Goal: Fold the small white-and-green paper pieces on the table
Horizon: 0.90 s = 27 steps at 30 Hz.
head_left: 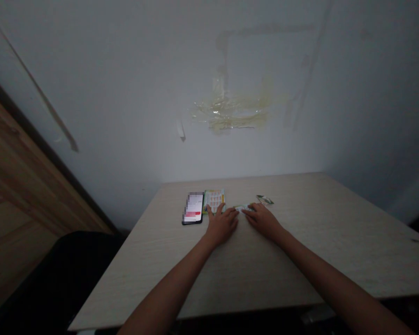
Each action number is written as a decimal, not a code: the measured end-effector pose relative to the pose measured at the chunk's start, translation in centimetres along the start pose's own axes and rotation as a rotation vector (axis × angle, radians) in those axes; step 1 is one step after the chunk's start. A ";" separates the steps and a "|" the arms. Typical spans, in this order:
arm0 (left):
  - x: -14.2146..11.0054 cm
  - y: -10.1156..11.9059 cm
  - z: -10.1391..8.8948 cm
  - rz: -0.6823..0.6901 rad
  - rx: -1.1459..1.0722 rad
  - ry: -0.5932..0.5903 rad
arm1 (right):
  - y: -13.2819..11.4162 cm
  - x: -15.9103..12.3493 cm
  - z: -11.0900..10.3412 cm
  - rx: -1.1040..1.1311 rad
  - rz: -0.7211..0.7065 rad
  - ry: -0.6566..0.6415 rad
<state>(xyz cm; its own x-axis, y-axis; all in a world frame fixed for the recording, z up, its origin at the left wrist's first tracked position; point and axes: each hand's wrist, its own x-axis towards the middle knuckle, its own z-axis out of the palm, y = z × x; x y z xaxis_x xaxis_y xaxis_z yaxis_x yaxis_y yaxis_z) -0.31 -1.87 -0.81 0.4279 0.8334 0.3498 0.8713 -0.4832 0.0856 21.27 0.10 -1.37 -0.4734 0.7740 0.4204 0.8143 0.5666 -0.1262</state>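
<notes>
A small printed paper lies flat on the table between my two hands. My left hand rests with its fingers spread. Some of them reach over the lower edge of a printed card with rows of small pictures, and the thumb side touches the small paper. From the other side, my right hand has its fingers bunched on the small paper's right end. Just beyond that hand sits a loose triangular paper piece. How the right fingertips grip is partly hidden.
Left of the card lies a phone with its screen lit. The pale wooden table meets a wall bearing patches of clear tape. A dark object and wooden boards stand to the left.
</notes>
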 end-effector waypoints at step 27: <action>-0.2 0.9 -1.1 -0.125 0.027 0.094 | 0.2 0.2 0.2 -0.004 -0.011 -0.015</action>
<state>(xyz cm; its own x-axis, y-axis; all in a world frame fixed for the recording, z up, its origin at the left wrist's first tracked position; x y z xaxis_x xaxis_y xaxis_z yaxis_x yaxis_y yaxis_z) 0.10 -2.74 0.21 0.2924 0.8572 0.4240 0.9231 -0.3688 0.1089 21.28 0.38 -1.50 -0.4873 0.7717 0.4086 0.8101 0.5742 -0.1184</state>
